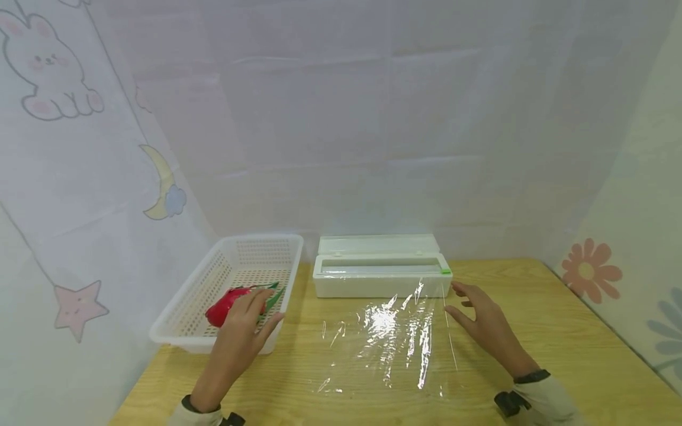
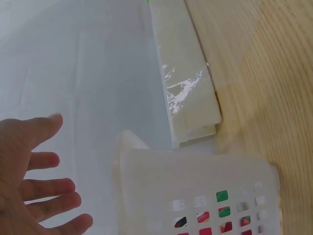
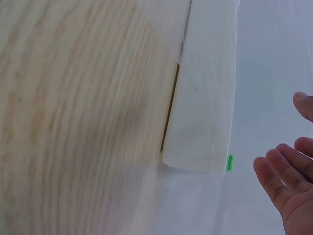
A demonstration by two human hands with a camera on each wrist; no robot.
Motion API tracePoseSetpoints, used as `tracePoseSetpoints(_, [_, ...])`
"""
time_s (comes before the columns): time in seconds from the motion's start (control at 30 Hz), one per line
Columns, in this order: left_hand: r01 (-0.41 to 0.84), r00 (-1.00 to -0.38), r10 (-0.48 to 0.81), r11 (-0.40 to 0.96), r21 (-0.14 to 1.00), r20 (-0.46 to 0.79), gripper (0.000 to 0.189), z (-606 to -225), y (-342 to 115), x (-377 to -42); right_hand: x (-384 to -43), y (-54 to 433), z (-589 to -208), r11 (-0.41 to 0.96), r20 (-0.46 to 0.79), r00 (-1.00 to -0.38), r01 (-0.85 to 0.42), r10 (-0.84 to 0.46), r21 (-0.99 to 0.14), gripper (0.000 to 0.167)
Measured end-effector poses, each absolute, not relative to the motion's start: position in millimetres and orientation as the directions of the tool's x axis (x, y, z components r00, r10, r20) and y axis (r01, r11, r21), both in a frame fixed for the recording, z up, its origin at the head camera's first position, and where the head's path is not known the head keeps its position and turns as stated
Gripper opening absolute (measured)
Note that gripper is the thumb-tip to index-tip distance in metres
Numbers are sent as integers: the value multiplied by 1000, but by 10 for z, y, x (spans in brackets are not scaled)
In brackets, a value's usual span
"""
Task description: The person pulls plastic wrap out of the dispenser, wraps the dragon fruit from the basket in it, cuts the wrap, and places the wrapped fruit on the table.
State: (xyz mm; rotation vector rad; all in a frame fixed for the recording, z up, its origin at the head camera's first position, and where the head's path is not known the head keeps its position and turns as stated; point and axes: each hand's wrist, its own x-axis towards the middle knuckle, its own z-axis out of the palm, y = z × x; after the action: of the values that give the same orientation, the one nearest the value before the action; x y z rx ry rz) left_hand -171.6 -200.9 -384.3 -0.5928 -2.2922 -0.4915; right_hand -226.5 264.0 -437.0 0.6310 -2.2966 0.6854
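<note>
A white cling film dispenser box [image 1: 367,289] stands on the table with its lid raised. From its front a clear sheet of cling film [image 1: 394,349] spreads over the wood toward me, shiny and lightly creased. My right hand [image 1: 485,319] hovers by the box's right end, fingers spread apart and holding nothing. On the other side my left hand [image 1: 237,334] is over the front right part of a white plastic basket [image 1: 181,341], its fingers loosely extended. Inside the basket lies a red fruit [image 1: 219,310] with long green tips, partly hidden behind that hand.
A small green slide cutter [image 1: 446,271] sits at the box's right front edge. The wooden table [image 1: 511,278] ends at a pale cloth backdrop [image 1: 341,118]. Printed cloth hangs along both sides.
</note>
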Motion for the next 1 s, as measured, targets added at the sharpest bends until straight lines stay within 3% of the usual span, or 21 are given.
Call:
tracePoseSetpoints(0.6, [524, -650, 260, 834, 173, 714, 53, -3767, -2047, -1775, -2365, 2695, -4378, 739, 659, -717, -568, -227, -363, 56])
tracePoseSetpoints(1.0, [496, -688, 230, 842, 215, 688, 54, -3790, -2126, -1805, -2363, 2691, -4385, 729, 654, -726, -564, -213, -388, 57])
